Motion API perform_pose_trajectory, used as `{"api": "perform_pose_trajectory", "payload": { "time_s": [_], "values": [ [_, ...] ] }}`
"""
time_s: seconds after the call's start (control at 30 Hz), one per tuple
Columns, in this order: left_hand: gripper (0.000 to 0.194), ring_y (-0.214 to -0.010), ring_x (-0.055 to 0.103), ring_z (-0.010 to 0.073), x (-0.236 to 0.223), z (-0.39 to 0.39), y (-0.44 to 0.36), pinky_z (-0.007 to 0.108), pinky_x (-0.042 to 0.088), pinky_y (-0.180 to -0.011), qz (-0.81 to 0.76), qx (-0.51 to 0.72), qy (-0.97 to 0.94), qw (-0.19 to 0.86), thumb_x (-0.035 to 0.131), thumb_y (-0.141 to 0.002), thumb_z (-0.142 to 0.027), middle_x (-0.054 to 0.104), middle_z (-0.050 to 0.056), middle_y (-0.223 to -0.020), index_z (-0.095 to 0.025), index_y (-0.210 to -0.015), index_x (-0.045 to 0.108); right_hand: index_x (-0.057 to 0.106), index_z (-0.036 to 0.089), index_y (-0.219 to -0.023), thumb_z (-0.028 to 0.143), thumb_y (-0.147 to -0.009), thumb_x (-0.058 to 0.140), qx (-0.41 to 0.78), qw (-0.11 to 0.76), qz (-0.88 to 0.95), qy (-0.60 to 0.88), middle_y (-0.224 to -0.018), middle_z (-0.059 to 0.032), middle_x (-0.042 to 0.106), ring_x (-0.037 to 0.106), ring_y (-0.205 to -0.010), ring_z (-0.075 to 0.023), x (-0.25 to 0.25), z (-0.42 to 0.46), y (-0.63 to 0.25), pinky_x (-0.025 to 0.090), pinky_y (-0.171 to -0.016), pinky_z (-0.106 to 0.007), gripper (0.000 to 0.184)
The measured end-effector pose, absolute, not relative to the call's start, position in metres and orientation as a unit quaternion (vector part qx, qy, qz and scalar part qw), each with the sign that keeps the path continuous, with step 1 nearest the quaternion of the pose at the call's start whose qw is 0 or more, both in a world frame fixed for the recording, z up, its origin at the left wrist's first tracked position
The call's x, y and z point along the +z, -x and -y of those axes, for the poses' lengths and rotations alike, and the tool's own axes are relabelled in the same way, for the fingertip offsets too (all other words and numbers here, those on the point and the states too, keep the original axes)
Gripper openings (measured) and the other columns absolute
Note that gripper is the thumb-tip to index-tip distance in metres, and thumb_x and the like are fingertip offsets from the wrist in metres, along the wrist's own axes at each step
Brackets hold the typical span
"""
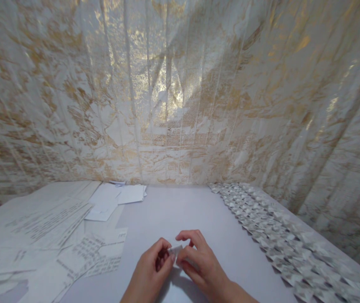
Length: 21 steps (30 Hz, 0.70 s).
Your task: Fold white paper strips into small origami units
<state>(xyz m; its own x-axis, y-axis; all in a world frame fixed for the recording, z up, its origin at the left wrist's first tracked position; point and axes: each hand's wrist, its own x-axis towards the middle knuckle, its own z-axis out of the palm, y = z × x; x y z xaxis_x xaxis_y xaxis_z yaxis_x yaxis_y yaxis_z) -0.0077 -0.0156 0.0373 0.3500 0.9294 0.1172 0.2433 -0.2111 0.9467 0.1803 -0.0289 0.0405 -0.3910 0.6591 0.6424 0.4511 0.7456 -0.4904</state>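
Observation:
My left hand and my right hand meet near the front edge of a white table. Together they pinch a small folded piece of printed paper between thumbs and fingertips, just above the tabletop. To the right of my right hand lies a long band of several small folded paper pieces, laid in overlapping rows from the back of the table toward the front right corner.
Printed paper sheets cover the left side of the table. Several small blank white slips lie at the back left. A white and gold patterned curtain hangs behind and along the right side.

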Motion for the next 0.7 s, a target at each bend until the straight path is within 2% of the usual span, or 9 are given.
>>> {"api": "perform_pose_trajectory", "payload": {
  "time_s": [0.1,0.2,0.33,0.47,0.53,0.7],
  "values": [
    [0.026,-0.064,0.046,0.0164,0.036,0.015,0.009,0.027,0.035,-0.062,-0.432,0.377,-0.684,0.45,0.056,-0.092,-0.045,0.048,-0.006,-0.068,-0.021,-0.081,0.055,0.064,0.025,-0.092,0.006,-0.089,0.058,0.164,0.437,0.816,0.342,-0.115,-0.0054,0.061,0.059,-0.103,-0.0209,0.04,0.029,-0.179,0.051,-0.086,-0.033,0.021],
    [0.031,-0.067,0.047,0.0171,0.038,0.017,0.008,0.028,0.036,-0.064,-0.414,0.379,-0.684,0.466,0.056,-0.092,-0.049,0.05,-0.005,-0.07,-0.02,-0.081,0.057,0.063,0.024,-0.096,0.009,-0.092,0.057,0.196,0.461,0.8,0.33,-0.098,-0.0034,0.064,0.061,-0.092,-0.0189,0.037,0.028,-0.179,0.05,-0.082,-0.03,0.017],
    [0.035,-0.073,0.049,0.0177,0.042,0.021,0.007,0.028,0.038,-0.069,-0.388,0.386,-0.683,0.485,0.056,-0.093,-0.054,0.053,-0.003,-0.075,-0.02,-0.083,0.059,0.058,0.025,-0.114,0.006,-0.088,0.059,0.189,0.508,0.766,0.346,-0.092,-0.0004,0.066,0.06,-0.08,-0.0163,0.034,0.028,-0.18,0.048,-0.074,-0.025,0.031],
    [0.05,-0.067,0.05,0.0164,0.041,0.026,0.004,0.027,0.039,-0.064,-0.393,0.424,-0.611,0.541,0.05,-0.091,-0.07,0.054,-0.005,-0.072,-0.022,-0.1,0.058,0.057,0.024,-0.093,0.002,-0.086,0.055,0.142,0.526,0.779,0.31,-0.089,-0.0004,0.062,0.06,-0.083,-0.0173,0.038,0.027,-0.182,0.047,-0.075,-0.026,0.024],
    [0.056,-0.064,0.05,0.0161,0.038,0.026,0.002,0.026,0.039,-0.061,-0.382,0.423,-0.587,0.576,0.053,-0.087,-0.074,0.057,-0.005,-0.068,-0.021,-0.105,0.058,0.056,0.024,-0.09,0.001,-0.085,0.052,0.117,0.522,0.793,0.292,-0.093,-0.0022,0.061,0.06,-0.087,-0.0183,0.04,0.027,-0.181,0.047,-0.077,-0.027,0.024],
    [0.044,-0.062,0.049,0.0133,0.029,0.02,0.001,0.024,0.035,-0.059,-0.361,0.412,-0.574,0.609,0.07,-0.083,-0.061,0.058,-0.006,-0.067,-0.02,-0.097,0.061,0.057,0.024,-0.098,0.001,-0.087,0.044,0.081,0.491,0.821,0.281,-0.102,-0.0056,0.061,0.06,-0.092,-0.0199,0.046,0.032,-0.178,0.049,-0.078,-0.029,0.028]
  ]
}}
